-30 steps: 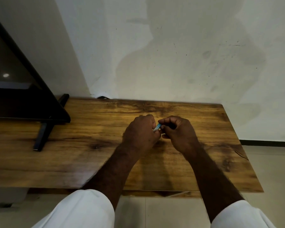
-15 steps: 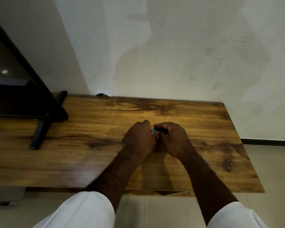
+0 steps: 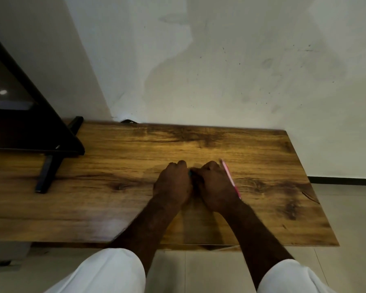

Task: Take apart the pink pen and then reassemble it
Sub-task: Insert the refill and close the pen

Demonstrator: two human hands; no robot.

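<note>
Both hands over table (image 3: 118, 166), knuckles touching. Left hand (image 3: 171, 182) fingers curled tight around a small bluish part (image 3: 190, 173). Right hand (image 3: 215, 185) fingers closed on pink pen (image 3: 230, 178), which runs along its outer edge. No legible writing.

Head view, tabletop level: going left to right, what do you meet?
Black stand foot → left hand → small blue-green piece pinched between the hands → right hand → pink pen barrel along the right hand's outer edge → bare wooden table.
</note>
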